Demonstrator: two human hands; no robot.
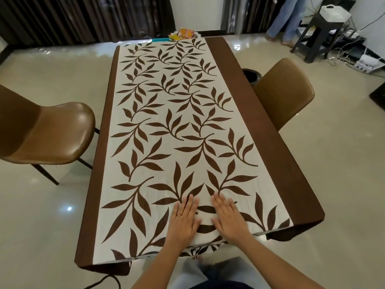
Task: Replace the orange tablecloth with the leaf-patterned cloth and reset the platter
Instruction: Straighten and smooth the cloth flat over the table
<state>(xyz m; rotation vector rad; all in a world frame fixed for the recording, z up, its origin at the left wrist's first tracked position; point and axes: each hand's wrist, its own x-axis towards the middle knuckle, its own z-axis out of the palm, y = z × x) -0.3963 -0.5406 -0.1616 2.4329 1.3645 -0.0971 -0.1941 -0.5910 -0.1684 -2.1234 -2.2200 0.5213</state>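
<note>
The leaf-patterned cloth, cream with brown leaves and broad brown borders, lies spread over the whole long table. My left hand and my right hand rest flat on it side by side near the front edge, fingers straight and pointing away from me. An orange bundle, perhaps the orange tablecloth, sits just beyond the table's far end on something teal. No platter is in view.
A brown chair stands at the table's left and another chair at its right, beside a dark bin. A dark stool and cables are at the back right, where a person's legs stand.
</note>
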